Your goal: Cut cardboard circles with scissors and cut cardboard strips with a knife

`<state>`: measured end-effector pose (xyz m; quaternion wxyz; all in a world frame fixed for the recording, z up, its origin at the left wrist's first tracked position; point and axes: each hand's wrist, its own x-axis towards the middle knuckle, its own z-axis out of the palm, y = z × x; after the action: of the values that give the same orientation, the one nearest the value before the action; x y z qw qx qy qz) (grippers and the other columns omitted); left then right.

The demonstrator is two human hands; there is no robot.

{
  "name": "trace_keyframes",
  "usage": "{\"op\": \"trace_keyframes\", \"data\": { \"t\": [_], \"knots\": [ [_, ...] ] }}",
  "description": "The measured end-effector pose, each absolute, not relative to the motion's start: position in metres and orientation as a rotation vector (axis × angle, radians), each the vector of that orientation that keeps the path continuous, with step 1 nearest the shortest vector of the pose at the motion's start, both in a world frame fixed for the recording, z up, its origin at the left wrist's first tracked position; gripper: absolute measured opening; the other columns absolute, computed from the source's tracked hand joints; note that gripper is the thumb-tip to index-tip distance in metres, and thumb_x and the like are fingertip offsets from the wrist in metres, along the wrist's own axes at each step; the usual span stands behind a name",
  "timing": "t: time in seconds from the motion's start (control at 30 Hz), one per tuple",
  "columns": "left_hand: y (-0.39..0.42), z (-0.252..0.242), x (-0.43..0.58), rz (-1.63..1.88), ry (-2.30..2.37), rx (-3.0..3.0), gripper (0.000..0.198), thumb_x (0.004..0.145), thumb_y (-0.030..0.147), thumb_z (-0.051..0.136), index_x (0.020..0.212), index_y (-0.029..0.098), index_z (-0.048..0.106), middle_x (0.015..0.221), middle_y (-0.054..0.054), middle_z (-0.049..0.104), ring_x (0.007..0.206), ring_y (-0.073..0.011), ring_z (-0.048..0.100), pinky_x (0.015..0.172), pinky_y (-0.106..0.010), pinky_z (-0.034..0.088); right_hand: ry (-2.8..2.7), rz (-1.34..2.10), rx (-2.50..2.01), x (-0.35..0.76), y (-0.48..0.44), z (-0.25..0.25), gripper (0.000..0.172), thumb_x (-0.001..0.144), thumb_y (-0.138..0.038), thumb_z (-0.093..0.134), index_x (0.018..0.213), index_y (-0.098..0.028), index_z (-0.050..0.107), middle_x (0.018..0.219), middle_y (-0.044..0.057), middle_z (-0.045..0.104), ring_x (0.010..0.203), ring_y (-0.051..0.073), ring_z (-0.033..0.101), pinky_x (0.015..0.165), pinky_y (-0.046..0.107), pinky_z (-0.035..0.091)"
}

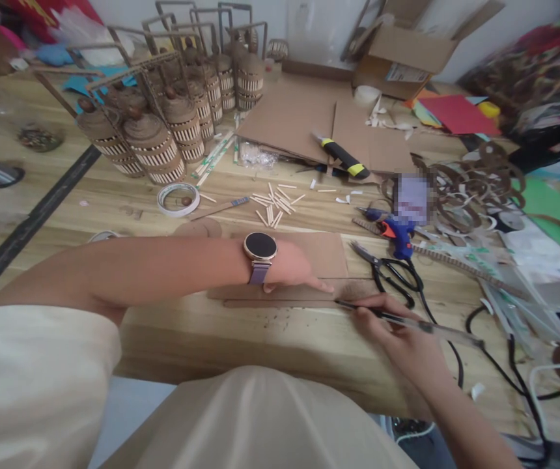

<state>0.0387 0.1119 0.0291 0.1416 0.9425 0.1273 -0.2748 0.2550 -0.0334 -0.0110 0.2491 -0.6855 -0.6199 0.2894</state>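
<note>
My left hand (292, 262), with a watch (260, 246) on its wrist, presses on brown cardboard (331, 251). Its index finger is stretched out to the right; the other fingers are partly hidden. My right hand (404, 335) is closed around a pen (407, 319) with a dark front and a clear barrel. The pen's tip touches or hovers close to a narrow cardboard strip (260, 303) along the near edge, where a dark line runs. Black-handled scissors (382, 267) lie just beyond my right hand.
Several small wooden sticks (275, 203), a tape roll (178, 198) and a blue glue gun (400, 236) lie beyond the cardboard. A yellow-black utility knife (343, 158) rests on cardboard sheets. Lantern-like models (153, 146) stand back left. Curled brown strips (475, 185) and cables crowd the right.
</note>
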Motion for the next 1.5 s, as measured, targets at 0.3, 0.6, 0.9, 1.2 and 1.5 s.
{"op": "trace_keyframes", "data": {
  "t": [0.3, 0.6, 0.9, 1.2, 1.5],
  "knots": [
    [0.111, 0.037, 0.038, -0.825, 0.391, 2.736, 0.119, 0.058, -0.011, 0.077, 0.152, 0.049, 0.034, 0.067, 0.008, 0.071, 0.062, -0.0195, 0.06, 0.061, -0.025, 0.04, -1.62, 0.236, -2.019, 0.311, -0.038, 0.019, 0.026, 0.082, -0.05, 0.059, 0.087, -0.026, 0.067, 0.079, 0.005, 0.074, 0.071, 0.027, 0.07, 0.058, 0.036, 0.051],
    [0.065, 0.024, -0.001, -0.356, 0.66, 2.972, 0.05, 0.095, 0.015, 0.053, 0.141, 0.033, 0.055, 0.109, -0.012, 0.069, 0.081, -0.0245, 0.068, 0.06, -0.029, 0.047, -2.29, 0.081, -2.023, 0.224, 0.067, 0.007, 0.027, 0.091, -0.013, 0.05, 0.109, -0.014, 0.069, 0.107, 0.018, 0.075, 0.1, 0.032, 0.069, 0.085, 0.038, 0.049],
    [0.055, 0.012, -0.013, -0.264, 0.9, 2.991, 0.042, 0.094, 0.015, 0.052, 0.135, 0.024, 0.058, 0.116, -0.014, 0.063, 0.098, -0.0297, 0.063, 0.064, -0.033, 0.051, -2.302, 0.131, -2.007, 0.222, 0.073, 0.002, 0.029, 0.098, -0.026, 0.051, 0.12, -0.018, 0.067, 0.11, 0.01, 0.075, 0.092, 0.022, 0.071, 0.073, 0.028, 0.048],
    [0.088, 0.0, -0.026, -0.222, 1.032, 3.005, 0.047, 0.093, 0.012, 0.05, 0.138, 0.021, 0.059, 0.11, -0.015, 0.063, 0.099, -0.0294, 0.06, 0.071, -0.035, 0.05, -2.104, 0.002, -2.202, 0.318, 0.037, -0.01, 0.025, 0.095, -0.027, 0.05, 0.101, -0.018, 0.073, 0.1, 0.012, 0.076, 0.085, 0.025, 0.071, 0.071, 0.032, 0.051],
    [0.11, -0.001, -0.039, -0.232, 1.094, 2.973, 0.043, 0.101, 0.027, 0.046, 0.143, 0.022, 0.055, 0.136, -0.016, 0.058, 0.122, -0.0327, 0.053, 0.098, -0.044, 0.046, -2.119, 0.046, -2.269, 0.327, 0.029, -0.013, 0.029, 0.098, -0.031, 0.048, 0.103, -0.018, 0.073, 0.106, 0.012, 0.075, 0.088, 0.028, 0.072, 0.068, 0.034, 0.049]
  ]
}}
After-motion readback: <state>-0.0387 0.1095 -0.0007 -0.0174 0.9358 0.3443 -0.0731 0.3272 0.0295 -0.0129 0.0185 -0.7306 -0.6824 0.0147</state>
